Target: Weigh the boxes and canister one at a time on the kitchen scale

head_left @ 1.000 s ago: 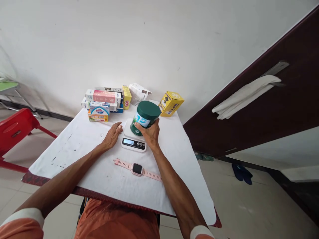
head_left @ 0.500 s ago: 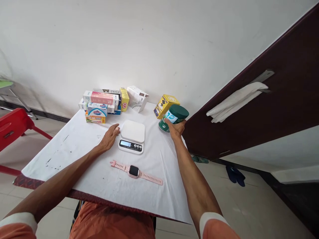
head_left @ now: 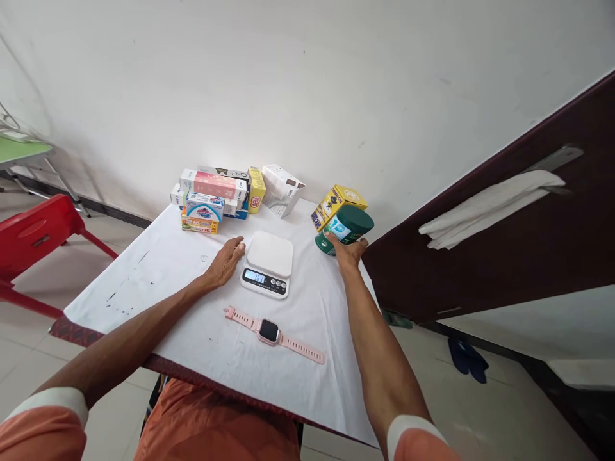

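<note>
My right hand [head_left: 350,251] grips a green round tin with a white and blue label [head_left: 346,228], tilted at the table's far right edge, just in front of a yellow box [head_left: 336,203]. My left hand [head_left: 225,262] lies flat on the white table cover [head_left: 158,269], fingers stretched out, touching the left side of a small white kitchen scale [head_left: 268,264]. The scale's platform is bare and its display is lit. A pink smartwatch [head_left: 270,330] lies flat in front of the scale.
A pile of small cartons [head_left: 216,192] and a white box [head_left: 283,189] stand at the table's far edge by the wall. A red plastic chair [head_left: 38,234] is on the left. A dark door [head_left: 504,230] with a white cloth [head_left: 485,206] hangs open on the right.
My right hand lifted the green tin off the scale and carried it right, beside the yellow box. My left hand stayed by the scale.
</note>
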`<state>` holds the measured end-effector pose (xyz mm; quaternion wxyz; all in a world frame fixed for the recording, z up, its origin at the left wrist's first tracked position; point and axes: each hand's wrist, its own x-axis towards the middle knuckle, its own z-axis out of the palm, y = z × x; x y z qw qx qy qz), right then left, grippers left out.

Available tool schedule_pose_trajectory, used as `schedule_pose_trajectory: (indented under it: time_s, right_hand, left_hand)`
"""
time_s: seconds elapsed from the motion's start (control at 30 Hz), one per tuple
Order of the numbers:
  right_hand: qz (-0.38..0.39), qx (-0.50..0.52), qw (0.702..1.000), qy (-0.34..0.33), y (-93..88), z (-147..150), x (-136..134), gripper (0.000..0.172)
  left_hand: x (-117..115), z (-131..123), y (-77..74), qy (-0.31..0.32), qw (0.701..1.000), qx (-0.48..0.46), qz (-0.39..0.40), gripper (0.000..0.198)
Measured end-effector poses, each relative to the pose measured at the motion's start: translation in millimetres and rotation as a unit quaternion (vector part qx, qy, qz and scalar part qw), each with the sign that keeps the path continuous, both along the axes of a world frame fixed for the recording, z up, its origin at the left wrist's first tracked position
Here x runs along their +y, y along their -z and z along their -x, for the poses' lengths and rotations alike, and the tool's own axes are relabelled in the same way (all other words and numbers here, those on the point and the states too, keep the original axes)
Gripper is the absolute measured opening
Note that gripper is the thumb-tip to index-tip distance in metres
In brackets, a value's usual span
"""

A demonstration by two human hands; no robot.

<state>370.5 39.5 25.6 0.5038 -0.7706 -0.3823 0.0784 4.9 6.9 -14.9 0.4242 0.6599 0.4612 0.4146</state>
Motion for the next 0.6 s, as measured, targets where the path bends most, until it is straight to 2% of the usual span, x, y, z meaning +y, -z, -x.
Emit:
schedule_pose_trajectory:
  time_s: [0.07, 0.13, 0.2, 0.27, 0.33, 0.43, 0.5, 0.6]
  right_hand:
    - [0.014, 0.023, 0.997, 0.074, -0.9, 11.7, -12.0, 0.087]
    - [-0.02, -0.017, 0.995, 0.098, -4.3, 29.9, -18.4, 0.065]
    - [-0.069, -0.081, 0.993, 0.051, -11.8, 52.1, -12.6, 0.05]
    - [-0.085, -0.109, 0.99, -0.024, -23.3, 74.6, 7.7, 0.044]
    - [-0.073, -0.13, 0.982, -0.111, -37.3, 94.4, 38.5, 0.05]
    - [-0.044, -0.156, 0.971, -0.177, -56.7, 115.7, 88.9, 0.075]
    - [-0.021, -0.158, 0.968, -0.193, -64.9, 123.5, 117.3, 0.088]
    - [0.018, -0.132, 0.973, -0.189, -67.3, 126.0, 146.0, 0.1]
  left_hand:
    - [0.1, -0.2, 1.0, -0.001, 1.0, 0.001, 0.002, 0.079]
    - [0.6, -0.7, 2.0, -0.002, 1.0, 0.001, -0.001, 0.077]
    - [1.3, -1.4, 2.9, -0.002, 1.0, 0.0, -0.006, 0.075]
    - [1.9, -2.0, 3.3, -0.004, 1.0, -0.001, -0.007, 0.074]
    - [2.2, -2.3, 3.0, -0.007, 1.0, -0.001, -0.005, 0.074]
    - [2.3, -2.7, 1.8, -0.006, 1.0, 0.002, 0.0, 0.075]
    - [2.5, -3.1, 1.5, -0.005, 1.0, 0.002, 0.003, 0.08]
    - [3.3, -4.1, 2.5, -0.002, 1.0, -0.006, 0.003, 0.085]
